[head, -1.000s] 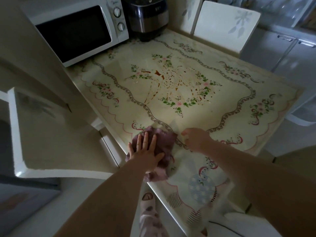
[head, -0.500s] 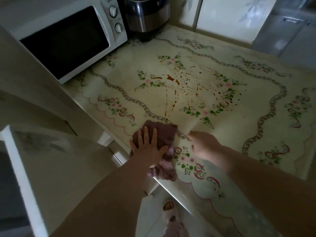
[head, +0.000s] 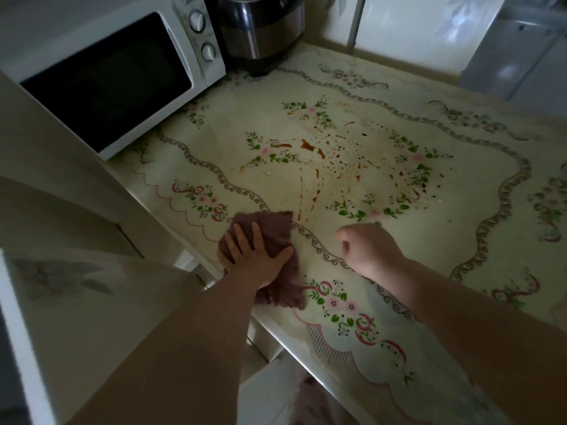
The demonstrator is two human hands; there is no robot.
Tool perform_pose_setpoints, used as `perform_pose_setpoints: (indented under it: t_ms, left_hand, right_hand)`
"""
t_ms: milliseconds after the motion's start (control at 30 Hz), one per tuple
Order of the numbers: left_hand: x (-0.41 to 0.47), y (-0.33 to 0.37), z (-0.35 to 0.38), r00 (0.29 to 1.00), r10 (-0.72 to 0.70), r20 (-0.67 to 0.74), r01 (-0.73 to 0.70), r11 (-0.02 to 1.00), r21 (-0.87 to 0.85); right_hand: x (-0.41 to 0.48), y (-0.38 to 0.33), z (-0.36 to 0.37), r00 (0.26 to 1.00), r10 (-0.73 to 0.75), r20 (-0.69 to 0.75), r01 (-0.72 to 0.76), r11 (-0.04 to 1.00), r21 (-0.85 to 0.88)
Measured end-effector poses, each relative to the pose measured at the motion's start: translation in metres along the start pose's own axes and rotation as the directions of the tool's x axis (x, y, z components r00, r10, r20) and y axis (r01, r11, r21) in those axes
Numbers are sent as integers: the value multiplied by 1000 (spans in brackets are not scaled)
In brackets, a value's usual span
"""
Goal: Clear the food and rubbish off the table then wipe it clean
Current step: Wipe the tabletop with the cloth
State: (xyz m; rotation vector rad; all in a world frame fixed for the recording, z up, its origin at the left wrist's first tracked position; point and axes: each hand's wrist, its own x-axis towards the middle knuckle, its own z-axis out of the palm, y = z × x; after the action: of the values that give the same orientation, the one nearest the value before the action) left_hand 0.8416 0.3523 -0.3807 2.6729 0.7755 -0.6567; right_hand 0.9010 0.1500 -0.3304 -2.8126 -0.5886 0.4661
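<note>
A floral cream table (head: 454, 210) fills the view, and brown sauce streaks and splatters (head: 319, 167) are spread over its middle. A mauve cloth (head: 276, 228) lies on the near left part of the table, partly hanging over the edge. My left hand (head: 254, 256) presses flat on the cloth with fingers spread. To its right my right hand (head: 368, 250) rests on the table curled into a loose fist; nothing shows in it. The nearest sauce streak ends just beyond the cloth's far corner.
A white microwave (head: 116, 75) stands at the table's far left corner with a dark steel cooker (head: 260, 26) beside it. White chair backs (head: 414, 29) stand behind the table. Another white chair (head: 76, 302) is close on the left.
My left hand has pushed the cloth forward on the table toward the sauce streaks. My head has moved closer, so the table looks larger. My right hand stays beside the cloth.
</note>
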Motion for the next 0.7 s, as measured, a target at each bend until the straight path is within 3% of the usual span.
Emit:
perform_pose_setpoints:
  t_ms: [167,333,700]
  left_hand:
    - [28,-7,-16,998,-56,10,57,997,-45]
    - [63,-19,-36,993,-100,-61,96,994,-59]
    - [143,-52,-87,992,-112,-57,108,992,-69]
  right_hand:
    - [28,-15,3,998,2,-70,10,986,168]
    - [67,-31,-3,994,-35,-106,53,982,181]
    - [138,-73,2,982,-38,-185,87,960,266]
